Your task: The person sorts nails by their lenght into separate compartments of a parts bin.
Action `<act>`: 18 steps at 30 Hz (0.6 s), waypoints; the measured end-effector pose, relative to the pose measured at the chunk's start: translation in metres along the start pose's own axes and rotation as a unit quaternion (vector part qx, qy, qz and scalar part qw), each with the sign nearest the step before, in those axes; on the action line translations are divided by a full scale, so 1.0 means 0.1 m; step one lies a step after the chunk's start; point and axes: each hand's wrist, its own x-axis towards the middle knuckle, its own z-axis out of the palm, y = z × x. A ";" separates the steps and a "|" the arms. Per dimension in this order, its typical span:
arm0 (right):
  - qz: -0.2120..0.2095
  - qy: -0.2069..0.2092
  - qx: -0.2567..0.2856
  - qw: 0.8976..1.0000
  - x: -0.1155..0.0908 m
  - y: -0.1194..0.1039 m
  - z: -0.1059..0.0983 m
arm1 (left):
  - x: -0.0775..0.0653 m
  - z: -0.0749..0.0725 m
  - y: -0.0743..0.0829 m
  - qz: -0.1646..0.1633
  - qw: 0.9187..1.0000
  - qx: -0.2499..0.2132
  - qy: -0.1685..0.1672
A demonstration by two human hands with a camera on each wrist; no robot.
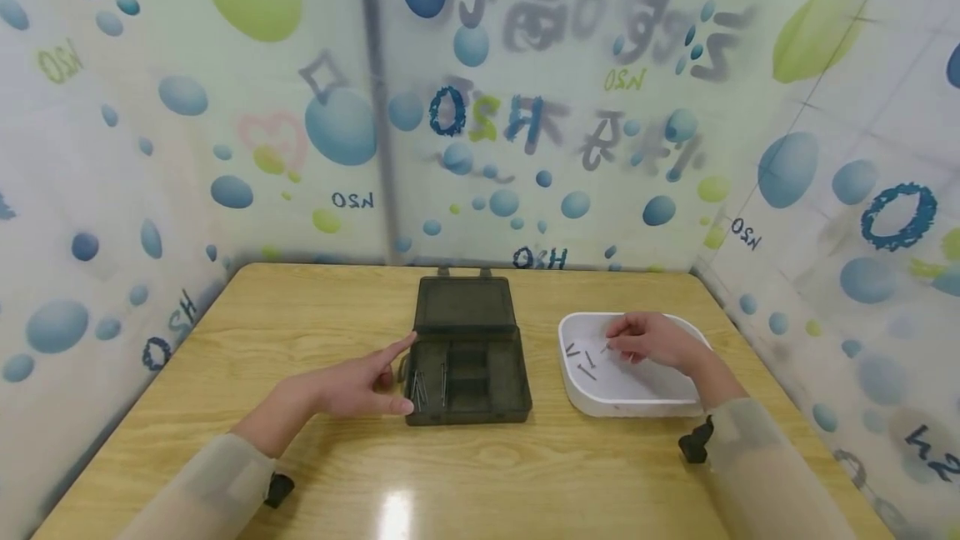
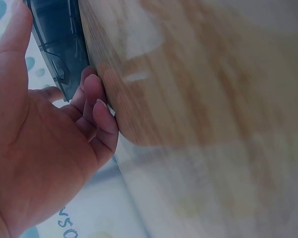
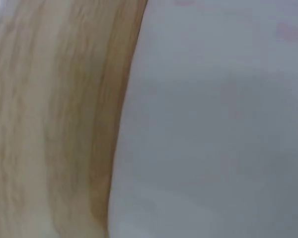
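Observation:
A dark see-through plastic box (image 1: 468,415) stands on the table with its lid (image 1: 465,302) tipped back. Slim metal screws (image 1: 420,390) lie in its left compartment, and one or more stand along the divider beside it. My left hand (image 1: 348,382) is at the box's left side, forefinger stretched to the far corner and thumb at the near one; in the left wrist view its other fingers bend loosely by the table edge. Over the white tray (image 1: 637,408), my right hand (image 1: 652,342) pinches a small thin screw (image 1: 605,347) between fingertips and thumb.
Several loose screws (image 1: 587,372) lie on the left part of the tray floor. The wooden table (image 1: 315,307) meets patterned curtains (image 1: 480,190) at the back and sides. The right wrist view shows only the table and a blurred white surface (image 3: 203,139).

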 end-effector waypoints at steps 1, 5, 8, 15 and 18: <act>-0.002 0.005 0.009 1.000 0.00 0.00 0.00 | 0.00 0.00 0.00 0.000 1.000 0.001 0.001; -0.002 0.022 0.036 0.999 0.00 -0.01 0.01 | -0.01 0.00 0.01 0.001 1.000 0.004 0.001; -0.007 0.033 0.056 0.998 -0.01 -0.04 0.03 | -0.01 0.01 0.01 0.004 1.000 0.003 0.000; -0.042 0.060 0.092 0.993 -0.08 -0.25 0.11 | 0.00 0.02 0.00 0.007 1.000 0.003 -0.001; -0.059 0.071 0.101 0.991 -0.09 -0.36 0.17 | 0.01 0.01 -0.01 0.007 1.000 0.007 0.001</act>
